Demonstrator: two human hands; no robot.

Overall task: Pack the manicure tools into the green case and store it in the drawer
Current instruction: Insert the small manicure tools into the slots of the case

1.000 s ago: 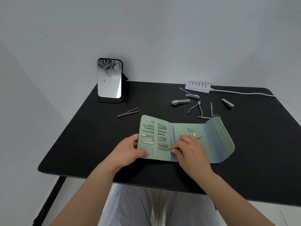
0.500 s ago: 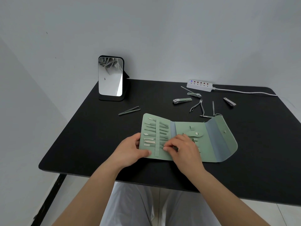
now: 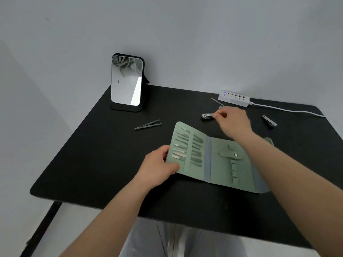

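Already the right hand (image 3: 233,120) is out beyond the case, thumb and forefinger pinched at the end of a small silver nail clipper (image 3: 207,116) lying on the matte black desk (image 3: 92,160). Nearer, the left hand (image 3: 157,166) grips the left edge of the open green fold-out case (image 3: 219,160), whose left panel is nearly full. Grey-green tweezers (image 3: 148,124) and another steel clipper (image 3: 269,121) remain loose. No drawer shows; pale walls surround.

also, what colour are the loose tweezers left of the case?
Muted grey-green tweezers, close to the case's shade; head view.
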